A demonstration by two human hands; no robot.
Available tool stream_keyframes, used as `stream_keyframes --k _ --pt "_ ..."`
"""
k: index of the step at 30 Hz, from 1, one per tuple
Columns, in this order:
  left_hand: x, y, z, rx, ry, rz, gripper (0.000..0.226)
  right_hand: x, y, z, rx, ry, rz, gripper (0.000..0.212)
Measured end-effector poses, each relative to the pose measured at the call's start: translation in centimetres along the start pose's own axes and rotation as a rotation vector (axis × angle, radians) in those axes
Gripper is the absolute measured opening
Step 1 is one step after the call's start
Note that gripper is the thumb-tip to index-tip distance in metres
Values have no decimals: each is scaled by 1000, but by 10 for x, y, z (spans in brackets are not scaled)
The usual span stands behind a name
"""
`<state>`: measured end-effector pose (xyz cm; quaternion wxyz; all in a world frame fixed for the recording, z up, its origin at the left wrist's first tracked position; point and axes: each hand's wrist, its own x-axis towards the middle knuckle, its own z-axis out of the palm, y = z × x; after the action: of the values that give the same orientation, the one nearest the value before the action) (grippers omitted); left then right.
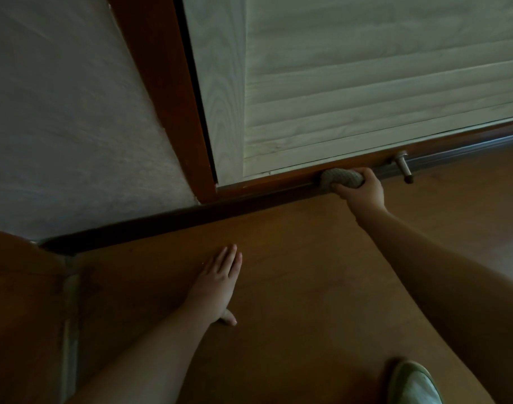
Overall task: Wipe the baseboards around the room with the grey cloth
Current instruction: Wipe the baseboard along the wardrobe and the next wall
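Grey cloth [341, 178] bunched in right hand [363, 191] against baseboard [278, 186]; left hand [217, 287] flat, spread on floor [293, 287].

The right hand [361, 192] is extended forward on a nearly straight arm, its fingers [366, 172] curled closed around a bunched grey cloth [341, 177]. The left hand [219, 287] is laid palm down on the floor [293, 287], fingers straight and together, thumb tucked beneath, the forearm angled in from the lower left.
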<state>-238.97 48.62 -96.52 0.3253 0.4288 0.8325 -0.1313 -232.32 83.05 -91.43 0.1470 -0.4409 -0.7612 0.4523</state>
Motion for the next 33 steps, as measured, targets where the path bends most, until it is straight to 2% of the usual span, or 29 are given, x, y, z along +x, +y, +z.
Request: stream_keyframes --k 4,8,13,17,20,24,29,33 --pt "3 -1 -6 19 3 -7 142 10 0 -14 18 81 46 44" --pt "1 6 -8 49 -20 -30 143 3 15 -30 123 223 220 52" --pt "1 11 -9 104 -72 -50 144 -33 44 -20 42 193 243 49" --pt "5 21 -26 138 -91 -60 137 -52 46 -6 11 90 130 48" --pt "15 29 -44 150 -30 5 138 -62 44 2 -32 24 3 50" --pt "33 53 -54 66 22 14 146 -73 50 8 -42 -42 -9 50" --pt "44 59 -35 3 -59 27 154 -77 50 20 -29 -117 -60 47" --pt "51 55 -23 -35 -44 58 155 -69 47 37 -42 -120 -119 46"
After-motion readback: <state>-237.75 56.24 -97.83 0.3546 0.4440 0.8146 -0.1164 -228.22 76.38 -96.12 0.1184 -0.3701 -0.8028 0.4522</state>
